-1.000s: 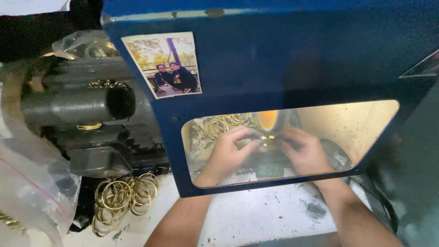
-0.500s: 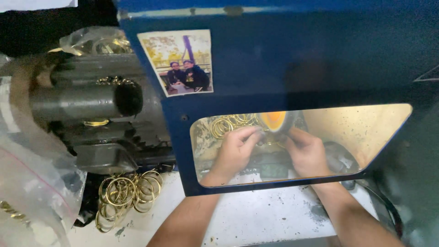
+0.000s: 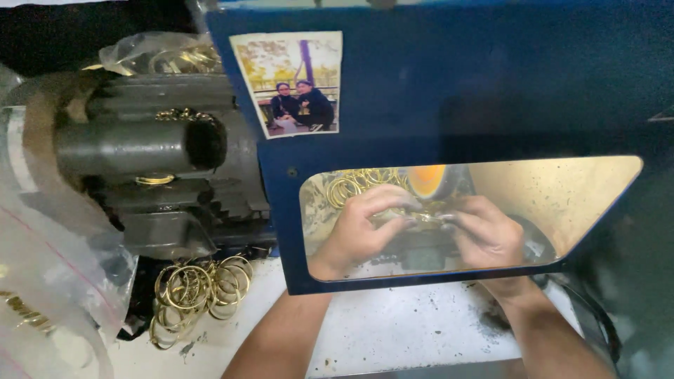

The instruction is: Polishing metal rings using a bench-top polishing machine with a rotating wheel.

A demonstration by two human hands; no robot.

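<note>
Hands working mid-job behind the blue guard (image 3: 449, 105): left hand (image 3: 361, 228) and right hand (image 3: 488, 235) are both pinching a gold ring piece (image 3: 414, 216) at the orange wheel (image 3: 426, 180), while a pile of rings (image 3: 200, 291) is lying beside the motor (image 3: 140, 147).

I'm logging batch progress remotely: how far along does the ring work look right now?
Done: cannot tell; a heap of thin gold metal rings lies by the dark grey motor, another gold ring pile sits behind the blue guard's clear window. In hand: left hand and right hand press a small gold piece under the orange wheel. Left: unclear.
</note>
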